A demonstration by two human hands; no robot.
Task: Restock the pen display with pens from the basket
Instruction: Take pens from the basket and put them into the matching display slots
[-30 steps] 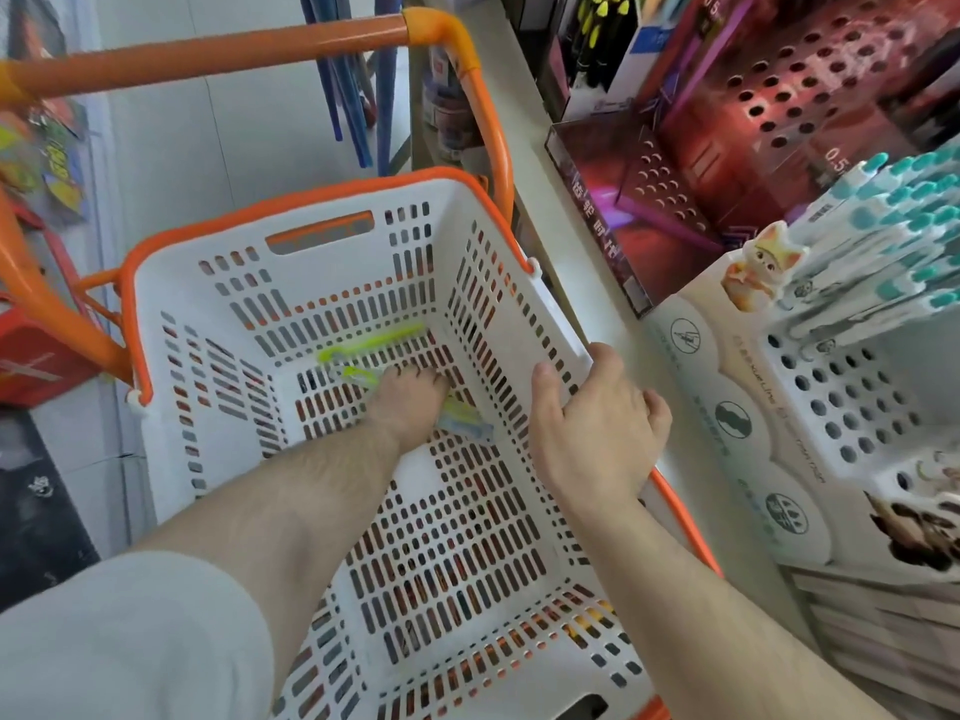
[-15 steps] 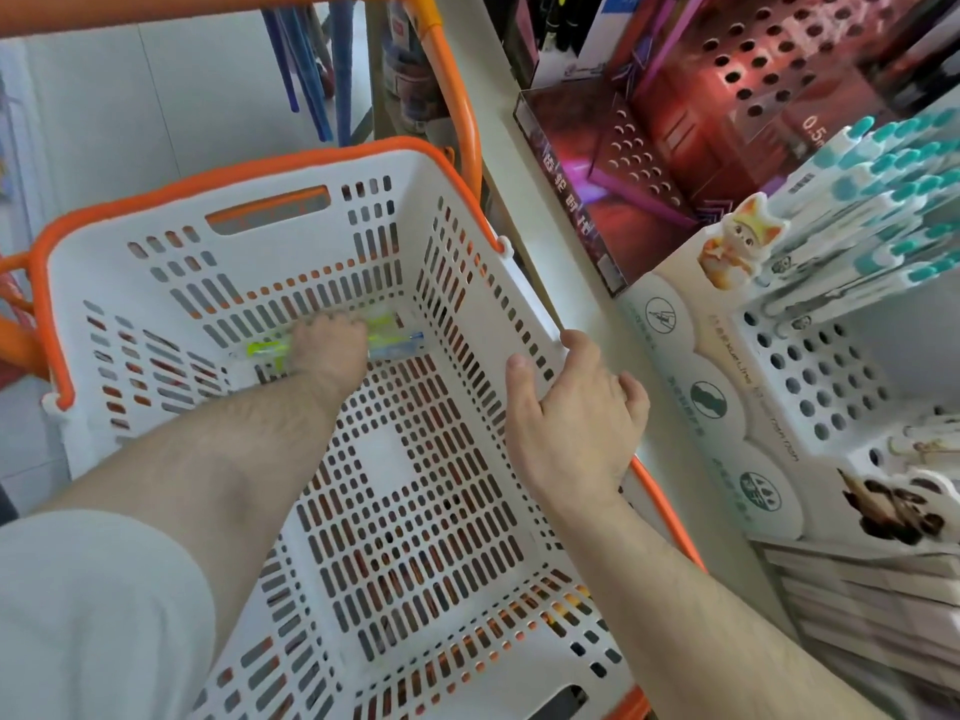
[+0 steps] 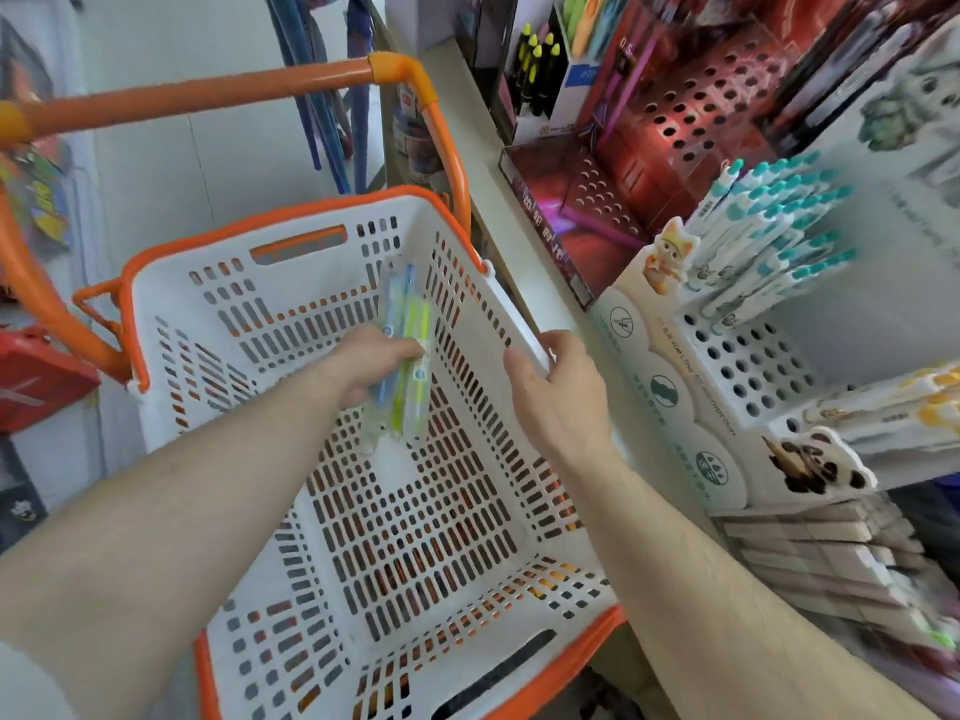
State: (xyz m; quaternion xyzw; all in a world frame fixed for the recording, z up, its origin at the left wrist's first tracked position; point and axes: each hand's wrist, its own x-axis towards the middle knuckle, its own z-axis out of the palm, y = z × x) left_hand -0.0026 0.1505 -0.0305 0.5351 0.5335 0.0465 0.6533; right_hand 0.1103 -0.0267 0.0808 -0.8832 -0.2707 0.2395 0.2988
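Observation:
A white slotted basket [image 3: 270,324] with an orange rim stands in front of me. Inside it, my left hand [image 3: 371,363] grips a small bunch of pens [image 3: 410,345], yellow-green and blue, lifted off the basket floor and standing nearly upright. My right hand [image 3: 563,392] holds the basket's right rim, fingers curled over the edge. To the right stands the white pen display [image 3: 748,366], with rows of empty holes and several teal-capped white pens [image 3: 769,236] in its upper tier.
A red perforated pen stand [image 3: 691,111] sits behind the white display on the shelf [image 3: 524,236]. An orange trolley handle [image 3: 208,93] arches over the basket. Boxed stock [image 3: 831,558] lies stacked at lower right. A panda figure [image 3: 810,459] marks a lower tier.
My left hand gathered the pens from the basket floor and lifted them, turning them from lying flat to nearly upright. My right hand kept its hold on the rim.

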